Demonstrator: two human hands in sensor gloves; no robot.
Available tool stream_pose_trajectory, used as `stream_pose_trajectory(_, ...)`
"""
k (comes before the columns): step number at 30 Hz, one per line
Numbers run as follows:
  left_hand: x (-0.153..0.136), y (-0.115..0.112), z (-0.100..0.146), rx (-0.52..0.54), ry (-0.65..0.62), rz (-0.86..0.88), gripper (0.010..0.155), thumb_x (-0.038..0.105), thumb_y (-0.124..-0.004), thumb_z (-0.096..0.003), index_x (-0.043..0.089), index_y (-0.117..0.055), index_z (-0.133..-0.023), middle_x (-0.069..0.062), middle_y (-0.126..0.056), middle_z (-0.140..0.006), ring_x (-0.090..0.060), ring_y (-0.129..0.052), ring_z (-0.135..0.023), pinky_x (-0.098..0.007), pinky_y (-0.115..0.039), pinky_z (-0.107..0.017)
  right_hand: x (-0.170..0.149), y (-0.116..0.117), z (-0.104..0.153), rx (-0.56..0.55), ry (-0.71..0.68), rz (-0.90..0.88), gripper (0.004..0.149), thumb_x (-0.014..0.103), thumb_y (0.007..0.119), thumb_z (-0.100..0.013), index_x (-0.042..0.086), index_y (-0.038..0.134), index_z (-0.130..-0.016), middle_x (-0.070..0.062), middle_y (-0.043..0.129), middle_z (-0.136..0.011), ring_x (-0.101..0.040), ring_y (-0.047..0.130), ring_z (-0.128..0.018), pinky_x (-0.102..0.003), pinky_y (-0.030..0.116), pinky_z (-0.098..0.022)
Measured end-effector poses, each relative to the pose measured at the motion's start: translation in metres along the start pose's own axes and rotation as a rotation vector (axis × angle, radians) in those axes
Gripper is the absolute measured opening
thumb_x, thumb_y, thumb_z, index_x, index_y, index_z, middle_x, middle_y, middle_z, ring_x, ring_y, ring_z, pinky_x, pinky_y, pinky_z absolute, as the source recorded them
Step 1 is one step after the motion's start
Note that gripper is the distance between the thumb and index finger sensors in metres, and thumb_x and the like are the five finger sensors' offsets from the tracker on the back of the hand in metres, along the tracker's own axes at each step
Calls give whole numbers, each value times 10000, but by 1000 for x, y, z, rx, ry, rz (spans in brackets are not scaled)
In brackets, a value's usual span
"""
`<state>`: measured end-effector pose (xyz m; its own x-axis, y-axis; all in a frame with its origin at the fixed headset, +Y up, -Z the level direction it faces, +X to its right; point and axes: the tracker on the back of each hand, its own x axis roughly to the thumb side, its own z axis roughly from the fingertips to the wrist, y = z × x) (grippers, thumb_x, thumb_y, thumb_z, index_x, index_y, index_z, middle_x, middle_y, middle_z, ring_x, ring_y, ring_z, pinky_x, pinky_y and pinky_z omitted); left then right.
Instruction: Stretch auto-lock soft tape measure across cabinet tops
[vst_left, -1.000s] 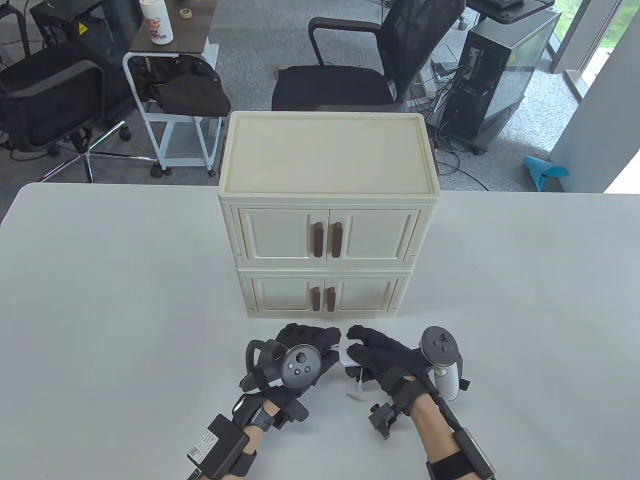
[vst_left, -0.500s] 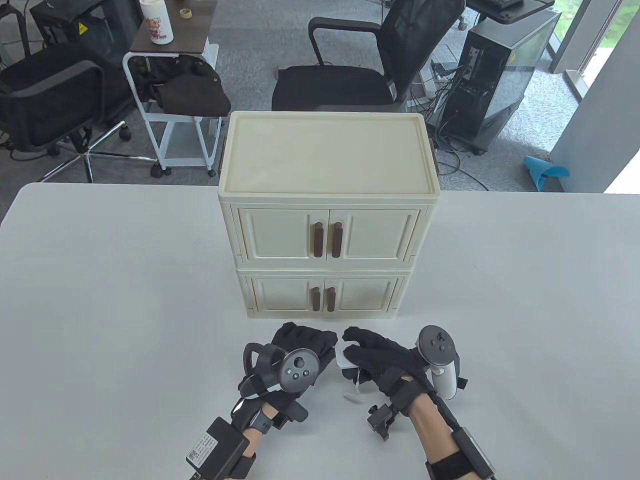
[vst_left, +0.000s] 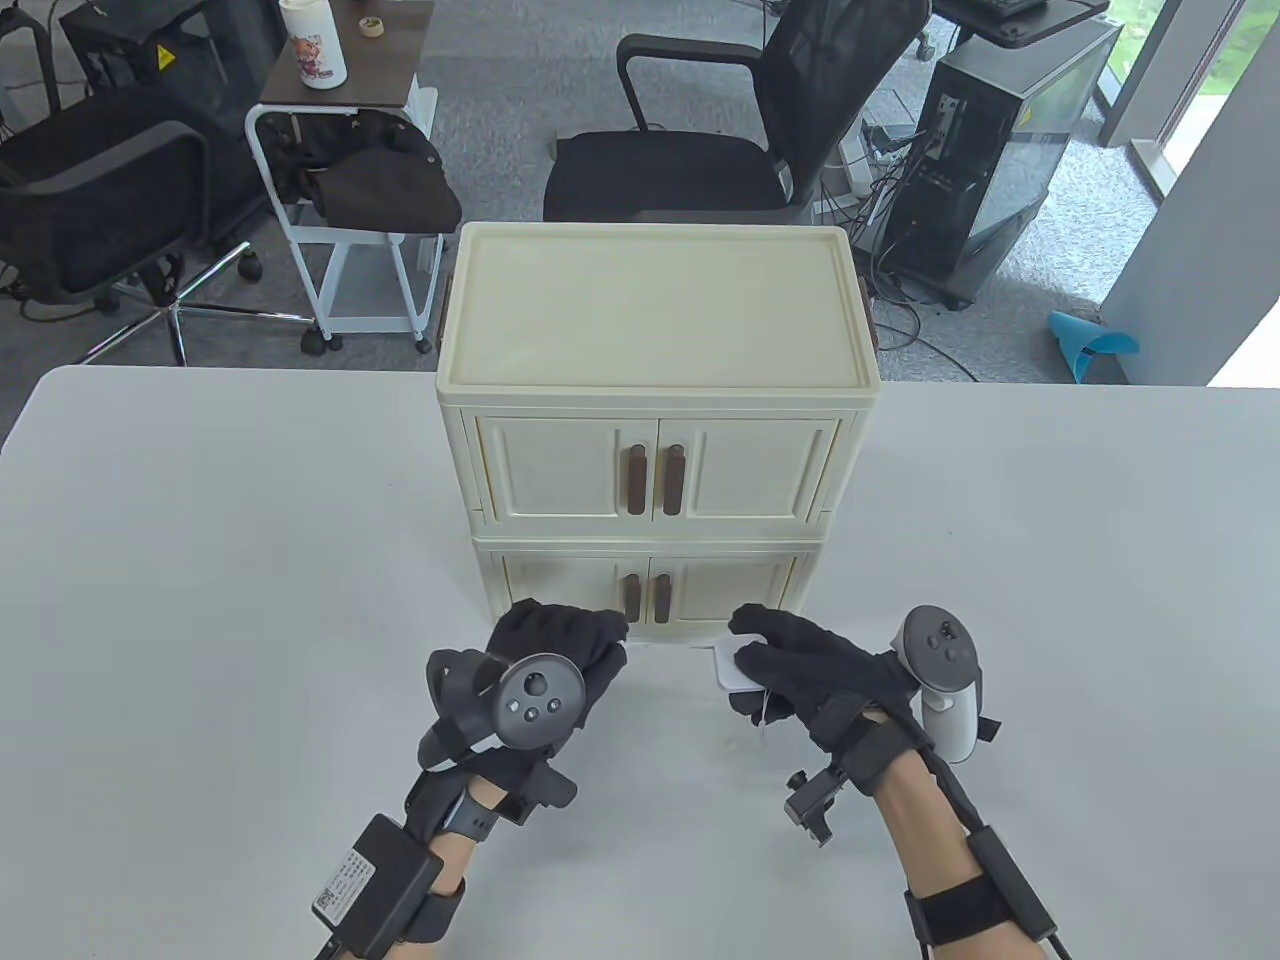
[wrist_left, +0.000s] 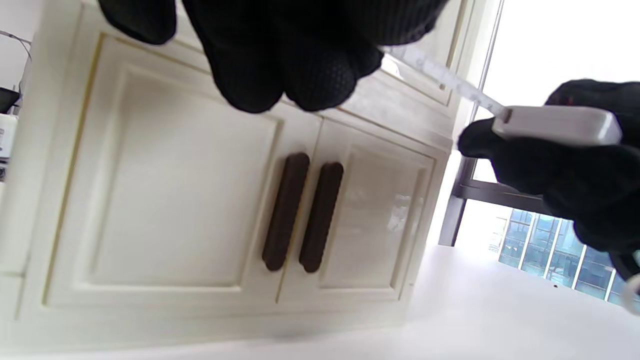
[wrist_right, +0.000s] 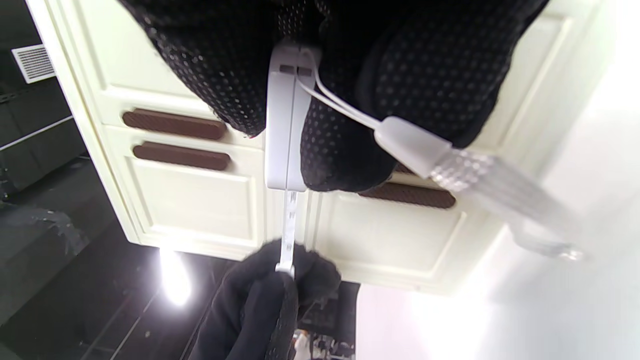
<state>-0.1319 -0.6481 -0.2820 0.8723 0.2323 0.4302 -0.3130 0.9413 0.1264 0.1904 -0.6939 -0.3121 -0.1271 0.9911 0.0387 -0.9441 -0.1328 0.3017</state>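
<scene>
A cream two-tier cabinet (vst_left: 655, 400) with brown door handles stands mid-table; its flat top (vst_left: 655, 305) is bare. My right hand (vst_left: 790, 665) grips the white tape measure case (vst_left: 728, 668), also in the right wrist view (wrist_right: 285, 135) and the left wrist view (wrist_left: 555, 125). My left hand (vst_left: 560, 640) pinches the tape's end. A short length of white tape (wrist_left: 440, 75) runs between the hands, just in front of the lower doors; it also shows in the right wrist view (wrist_right: 288, 230). A clear tassel on a cord (wrist_right: 450, 160) hangs from the case.
The white table (vst_left: 200, 560) spreads to both sides of the cabinet. Beyond its far edge stand office chairs (vst_left: 740, 120), a white cart (vst_left: 340, 200) and a computer tower (vst_left: 1000, 150).
Both hands have lifted and moved toward the cabinet and apart, left hand leftward and right hand rightward. A short length of tape now spans between them.
</scene>
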Motion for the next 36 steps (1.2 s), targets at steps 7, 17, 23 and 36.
stream_pose_trajectory(7,-19,81,-6,105,59,-80,440,428,-665,-610,217,-707,-994,72,-875,-947,-222,-890,-946,-628,-630,-759,66,-47,-2,-84,-87,30,558,308,890,-545,24,712,-990,-221,941,-785,-277,1068,-488,-398,926,-342)
stream_pose_trajectory(17,-42,149,-22,196,161,-54,440,428,-662,-613,218,-701,-998,72,-869,-953,-226,-885,-950,-628,-628,-760,124,-85,-10,-168,-143,20,556,312,895,-543,28,720,-987,-218,944,-782,-275,1068,-487,-399,924,-343)
stream_pose_trajectory(23,-47,166,-31,234,211,-88,442,429,-663,-613,215,-702,-998,72,-871,-952,-225,-884,-951,-627,-629,-760,141,-101,-15,-230,-157,12,552,313,898,-542,33,724,-985,-212,948,-778,-272,1068,-485,-399,924,-343)
stream_pose_trajectory(36,-61,174,-39,269,282,-54,440,429,-665,-615,218,-698,-1000,71,-865,-959,-228,-882,-953,-623,-630,-762,147,-110,-19,-288,-163,-6,554,318,899,-539,38,725,-984,-207,946,-782,-271,1067,-485,-397,924,-347)
